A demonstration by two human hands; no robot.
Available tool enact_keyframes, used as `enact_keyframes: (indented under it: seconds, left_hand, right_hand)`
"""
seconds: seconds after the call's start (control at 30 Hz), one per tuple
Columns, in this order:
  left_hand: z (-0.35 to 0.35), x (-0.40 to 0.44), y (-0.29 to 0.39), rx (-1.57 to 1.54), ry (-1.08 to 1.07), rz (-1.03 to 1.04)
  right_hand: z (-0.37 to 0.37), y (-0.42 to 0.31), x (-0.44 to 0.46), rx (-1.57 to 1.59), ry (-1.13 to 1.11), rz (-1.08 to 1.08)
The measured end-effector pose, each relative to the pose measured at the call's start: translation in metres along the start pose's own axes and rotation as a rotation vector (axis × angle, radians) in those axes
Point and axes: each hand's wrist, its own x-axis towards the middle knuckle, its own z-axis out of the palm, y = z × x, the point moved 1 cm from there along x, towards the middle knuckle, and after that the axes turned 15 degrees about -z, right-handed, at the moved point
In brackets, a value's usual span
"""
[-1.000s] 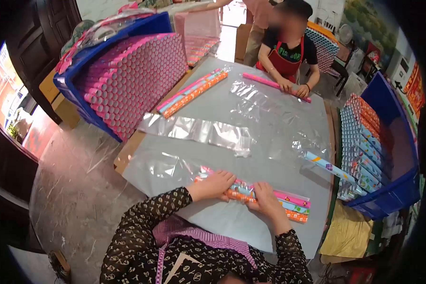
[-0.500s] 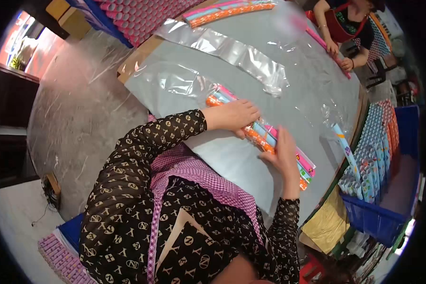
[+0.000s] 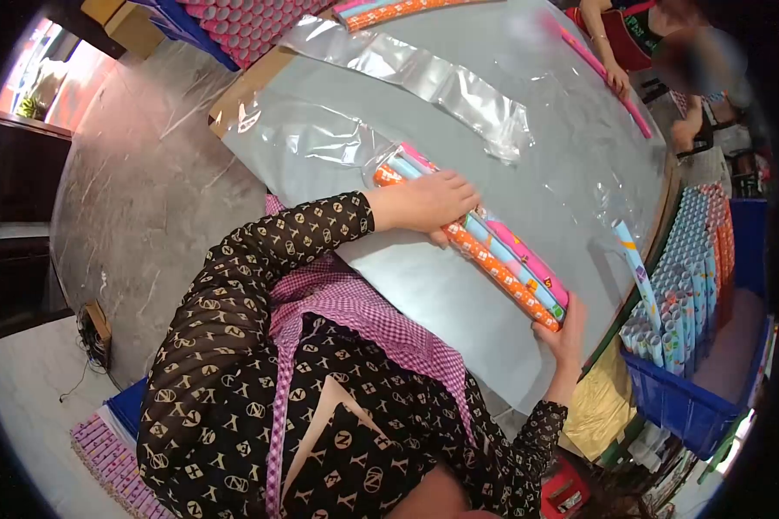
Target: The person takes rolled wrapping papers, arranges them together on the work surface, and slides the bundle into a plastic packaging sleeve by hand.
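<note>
A bundle of patterned paper rolls [image 3: 504, 259], in orange, light blue and pink, lies slantwise on the grey table near my body. My left hand [image 3: 428, 204] lies over the upper left part of the bundle, its fingers curled around the rolls. At the lower right end, my right hand [image 3: 566, 330] grips the roll ends, thumb on the near side and fingers behind. Clear plastic film [image 3: 333, 143] spreads out from the bundle's upper left end; how far it covers the rolls is hard to see.
A strip of clear plastic bags [image 3: 424, 78] lies across the table [image 3: 459, 303]. Another set of rolls [image 3: 407, 16] is at the far edge. One blue roll [image 3: 634, 264] leans from a blue crate [image 3: 688, 398] full of rolls. Across the table, a co-worker's hand [image 3: 616, 80] holds a pink roll.
My right hand has slid from the bundle's side down to its lower right end. My left hand stays almost in place. The co-worker's one hand has come off the pink roll.
</note>
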Motion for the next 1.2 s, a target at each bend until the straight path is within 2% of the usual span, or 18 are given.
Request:
enact_keyframes:
  seconds: [0.23, 0.37, 0.6, 0.67, 1.2]
  left_hand:
    - [-0.005, 0.002, 0.005, 0.030, -0.082, -0.032]
    - [0.001, 0.000, 0.003, 0.062, -0.017, 0.010]
    - [0.002, 0.004, 0.008, -0.006, 0.055, 0.036]
    - [-0.002, 0.006, 0.012, 0.008, -0.046, -0.012]
    - [0.014, 0.020, 0.049, -0.045, 0.040, 0.064]
  right_hand:
    - [0.007, -0.002, 0.000, 0.054, 0.071, 0.060]
    - [0.010, -0.013, 0.009, 0.045, 0.087, 0.061]
    - [0.012, -0.025, 0.029, 0.070, 0.122, 0.000]
    - [0.014, -0.033, 0.036, 0.083, 0.127, 0.002]
    - [0.025, -0.087, 0.083, 0.098, 0.207, -0.107]
